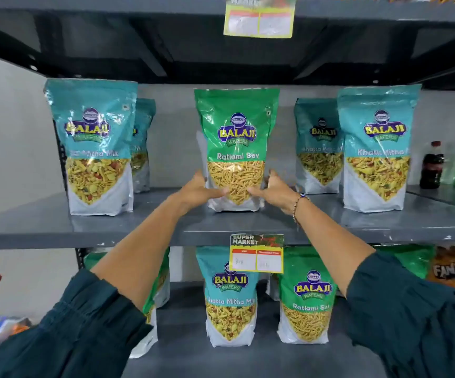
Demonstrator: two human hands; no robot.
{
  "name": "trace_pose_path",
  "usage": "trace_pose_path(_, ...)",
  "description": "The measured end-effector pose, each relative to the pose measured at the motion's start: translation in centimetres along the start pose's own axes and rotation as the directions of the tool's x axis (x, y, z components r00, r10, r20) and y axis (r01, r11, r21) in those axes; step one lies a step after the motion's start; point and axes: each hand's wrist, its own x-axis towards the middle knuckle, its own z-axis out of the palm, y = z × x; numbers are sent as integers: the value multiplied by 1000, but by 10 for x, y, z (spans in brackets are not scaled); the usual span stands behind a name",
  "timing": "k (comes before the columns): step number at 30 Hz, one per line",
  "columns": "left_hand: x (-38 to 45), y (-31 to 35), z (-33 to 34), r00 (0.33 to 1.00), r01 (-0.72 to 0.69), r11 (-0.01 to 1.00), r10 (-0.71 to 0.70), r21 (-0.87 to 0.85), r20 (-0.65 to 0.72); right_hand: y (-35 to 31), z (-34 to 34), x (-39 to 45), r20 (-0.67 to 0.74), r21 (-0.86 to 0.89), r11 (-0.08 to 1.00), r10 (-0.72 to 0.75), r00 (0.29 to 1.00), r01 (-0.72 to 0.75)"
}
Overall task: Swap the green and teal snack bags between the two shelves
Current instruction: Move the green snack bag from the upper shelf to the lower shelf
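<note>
Two grey shelves fill the frame, the upper shelf [57, 225] across the middle and the lower shelf [248, 358] along the bottom. Teal bags [95, 148] stand at the left and right of the upper shelf, and one green bag [236, 148] stands in the middle. The left hand [199, 190] and the right hand [274, 190] hold the green bag low on its sides, fingers wrapped around it. I think the bag is being set down here or picked up; I cannot tell which. Next, a teal bag [230, 298] and another green bag [306, 298] wait below. The held bag is shiny, upright and full of thin yellow sticks.
</note>
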Motion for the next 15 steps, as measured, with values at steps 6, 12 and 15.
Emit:
trace_pose_path(6,0,0,7,986,-20,996,35,90,-166,6,1,3,10,133,990,-51,999,50)
trace_pose_path(12,-51,12,-17,987,16,987,10,158,-162,-18,6,-35,57,203,977,-75,996,62)
trace_pose_path(15,-96,21,-29,988,1,989,21,145,-152,-39,17,-69,65,230,971,-79,995,62)
